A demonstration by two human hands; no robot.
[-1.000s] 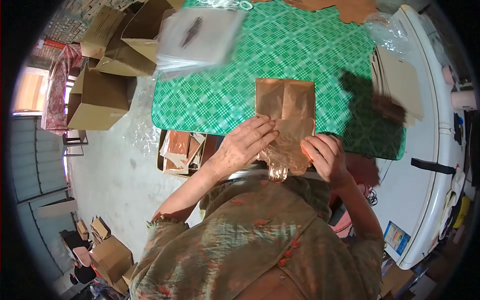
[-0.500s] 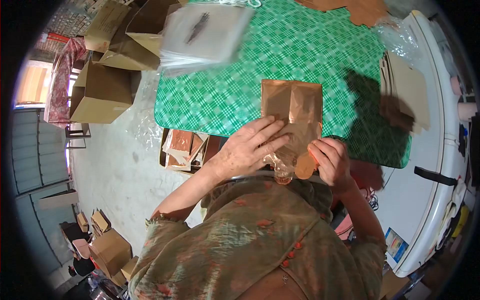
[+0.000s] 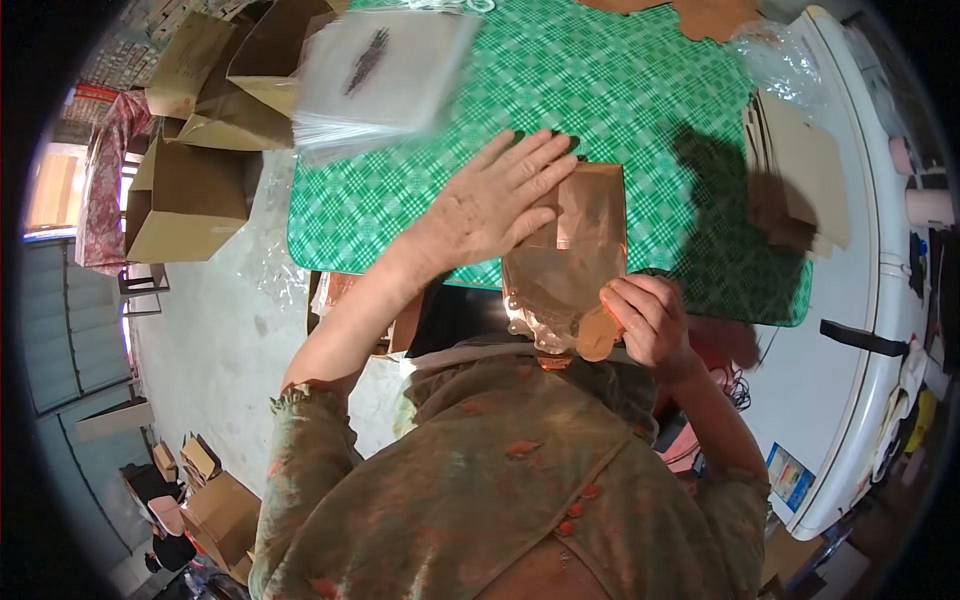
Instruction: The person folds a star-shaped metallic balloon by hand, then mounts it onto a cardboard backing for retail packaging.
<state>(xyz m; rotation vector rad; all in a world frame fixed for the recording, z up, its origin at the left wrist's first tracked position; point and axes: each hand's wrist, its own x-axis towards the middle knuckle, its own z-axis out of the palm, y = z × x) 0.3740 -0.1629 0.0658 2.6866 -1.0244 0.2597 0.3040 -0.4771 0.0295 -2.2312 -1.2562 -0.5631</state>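
A shiny copper-coloured sheet (image 3: 575,265), creased and with a crumpled, glossy lower edge, hangs partly over the near edge of the table. Its outline is like that of a flat packet. My left hand (image 3: 505,195) lies flat with fingers stretched out over the sheet's upper left corner, holding nothing. Below the sheet's lower right corner, my right hand (image 3: 652,318) is closed, pinching a rounded orange-brown piece (image 3: 598,334). Part of that piece is hidden behind the fingers.
A green checked cloth (image 3: 420,210) covers the table. On it lie a stack of clear plastic sleeves (image 3: 390,85), pale cards (image 3: 800,170) and brown cut pieces (image 3: 720,15). Open cardboard boxes (image 3: 190,200) stand at the left; a white appliance (image 3: 845,400) flanks the right.
My left hand has moved up and left, from the middle of the copper sheet to its top left corner, fingers now straighter. The right hand still pinches the rounded piece.
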